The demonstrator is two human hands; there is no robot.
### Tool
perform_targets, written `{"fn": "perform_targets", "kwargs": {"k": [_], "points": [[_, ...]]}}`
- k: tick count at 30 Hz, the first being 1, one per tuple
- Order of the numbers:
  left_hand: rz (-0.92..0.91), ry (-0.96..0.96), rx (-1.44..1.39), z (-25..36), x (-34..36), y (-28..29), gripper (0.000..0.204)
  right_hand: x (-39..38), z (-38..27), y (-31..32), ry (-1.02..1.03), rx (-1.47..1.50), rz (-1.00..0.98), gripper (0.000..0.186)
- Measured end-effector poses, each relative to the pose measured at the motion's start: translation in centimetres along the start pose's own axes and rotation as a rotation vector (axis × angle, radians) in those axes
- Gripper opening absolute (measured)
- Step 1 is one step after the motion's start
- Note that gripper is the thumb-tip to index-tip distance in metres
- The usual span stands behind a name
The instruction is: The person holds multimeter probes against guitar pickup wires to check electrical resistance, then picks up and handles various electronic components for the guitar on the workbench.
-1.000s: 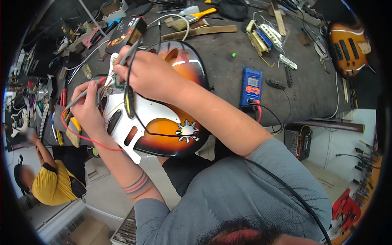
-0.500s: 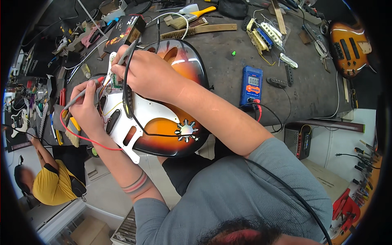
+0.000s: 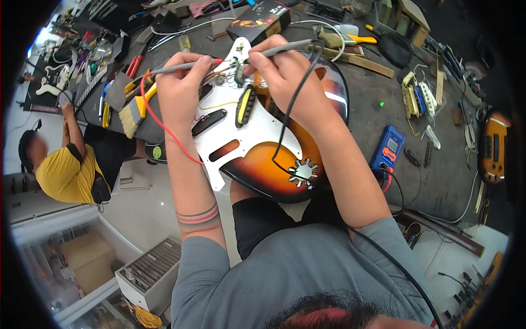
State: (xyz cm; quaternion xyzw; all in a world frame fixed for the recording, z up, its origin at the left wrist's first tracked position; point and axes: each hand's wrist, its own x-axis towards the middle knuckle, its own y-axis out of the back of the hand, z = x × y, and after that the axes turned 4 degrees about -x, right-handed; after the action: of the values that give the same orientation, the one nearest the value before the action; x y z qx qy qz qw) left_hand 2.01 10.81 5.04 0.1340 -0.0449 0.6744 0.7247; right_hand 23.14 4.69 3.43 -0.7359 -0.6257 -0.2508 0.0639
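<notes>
A white pickguard [image 3: 227,145] with its wired underside facing up lies over a sunburst guitar body [image 3: 255,172], which rests against the bench edge above my legs. My left hand [image 3: 179,96] pinches the grey test probe [image 3: 167,69] with the red lead, its red end pointing at the green wired part [image 3: 236,72] near the pickguard's narrow end. From the other side, my right hand [image 3: 293,82] grips the test probe [image 3: 285,48] with the black lead; its tip is hidden by my fingers. Whether either tip touches metal, I cannot tell. A blue multimeter [image 3: 388,148] lies to the right.
A black box [image 3: 260,22] stands behind the guitar. Brushes [image 3: 131,119], pickups [image 3: 419,93] and loose tools crowd the bench [image 3: 361,118]. Another guitar body [image 3: 494,148] is at far right. A person in a yellow shirt [image 3: 66,172] works at the left.
The view has turned, shifting the guitar and both hands rightward in it. The right-hand probe has gone from steep to nearly level. Both hands keep their probes.
</notes>
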Motion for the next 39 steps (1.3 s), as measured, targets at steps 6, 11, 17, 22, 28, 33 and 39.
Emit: {"fn": "perform_targets", "kwargs": {"k": [6, 11, 17, 22, 28, 33, 39], "points": [[-0.062, -0.039, 0.093, 1.6, 0.3, -0.2, 0.017, 0.0, 0.0, 0.3, -0.043, -0.043, -0.025, 0.020], [-0.123, -0.057, 0.140, 1.4, 1.5, 0.1, 0.021, 0.0, -0.1, 0.5, -0.035, -0.040, -0.038, 0.019], [-0.152, -0.046, 0.258, 1.8, 2.0, 0.4, 0.023, 0.1, 0.1, 0.3, -0.055, -0.032, -0.049, 0.020], [-0.227, -0.067, 0.350, 2.6, 3.2, 0.7, 0.024, 0.0, -0.1, 0.4, -0.055, -0.020, -0.053, 0.021], [-0.282, -0.004, 0.337, 3.0, 3.9, 0.8, 0.024, 0.0, -0.2, 0.4, -0.083, -0.001, -0.052, 0.022], [-0.264, 0.002, 0.334, 2.8, 3.7, 0.8, 0.024, 0.0, -0.1, 0.3, -0.089, 0.016, -0.056, 0.023], [-0.276, 0.017, 0.283, 2.2, 3.7, 0.9, 0.024, 0.0, 0.3, 0.2, -0.077, 0.031, -0.042, 0.022]]}}
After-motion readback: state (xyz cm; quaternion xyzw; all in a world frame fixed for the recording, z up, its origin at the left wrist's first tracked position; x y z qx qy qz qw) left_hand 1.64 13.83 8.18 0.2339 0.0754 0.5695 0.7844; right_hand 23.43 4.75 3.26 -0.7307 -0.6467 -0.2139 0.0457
